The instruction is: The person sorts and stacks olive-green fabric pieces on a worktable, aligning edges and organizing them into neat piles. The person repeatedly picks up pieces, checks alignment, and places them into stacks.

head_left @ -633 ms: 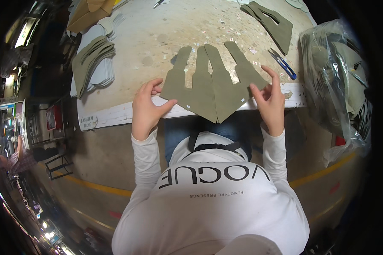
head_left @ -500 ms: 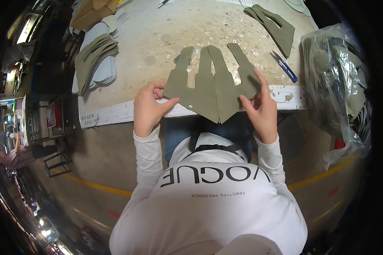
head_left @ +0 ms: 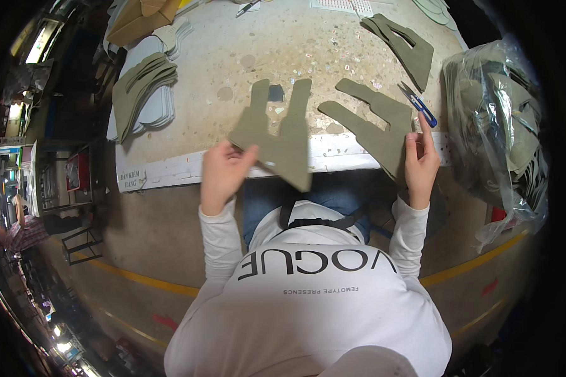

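My left hand [head_left: 225, 173] pinches the outer edge of an olive-green cut piece [head_left: 277, 144], thumb on top. This piece has two prongs pointing away from me and a pointed near end hanging past the table edge. My right hand [head_left: 422, 162] grips a matching two-pronged piece [head_left: 380, 132] by its right edge, its thumb on the fabric and its index finger stretched out. That piece is turned, its prongs pointing to the far left. Blue-handled thread snips [head_left: 421, 107] lie on the table right by my right index fingertip.
A similar olive piece [head_left: 415, 56] lies at the far right of the worktable [head_left: 182, 107]. Stacked olive and pale pieces [head_left: 148, 85] sit at the left, near a cardboard box [head_left: 141, 22]. A clear plastic bag [head_left: 490, 119] of pieces stands at the right. Small scraps dot the tabletop.
The two pieces, side by side and touching before, are now apart. My right hand has moved right, turning its piece so the prongs swing left. The left piece has tilted a little.
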{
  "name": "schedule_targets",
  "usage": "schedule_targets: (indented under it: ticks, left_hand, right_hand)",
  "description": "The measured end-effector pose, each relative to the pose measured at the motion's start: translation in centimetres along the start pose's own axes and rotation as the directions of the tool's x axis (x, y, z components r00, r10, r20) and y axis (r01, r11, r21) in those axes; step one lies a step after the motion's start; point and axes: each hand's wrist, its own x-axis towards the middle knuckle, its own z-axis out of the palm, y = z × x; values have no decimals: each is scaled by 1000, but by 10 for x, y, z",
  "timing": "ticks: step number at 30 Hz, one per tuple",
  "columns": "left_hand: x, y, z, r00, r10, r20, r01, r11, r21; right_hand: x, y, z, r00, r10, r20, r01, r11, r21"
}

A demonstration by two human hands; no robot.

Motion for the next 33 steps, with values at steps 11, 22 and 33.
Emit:
schedule_targets:
  ticks: [11,22,33]
  left_hand:
    - [26,-35,-57,939,205,-276,-185,978,97]
    - [7,3,13,961,235,-148,-212,965,156]
    - [-28,-16,-31,944,122,-306,-112,992,51]
  right_hand:
    - [33,-56,-26,979,-200,45,160,880,447]
    - [25,-127,-37,909,-357,216,210,839,503]
    - [5,-119,64,677,-467,569,-27,757,653]
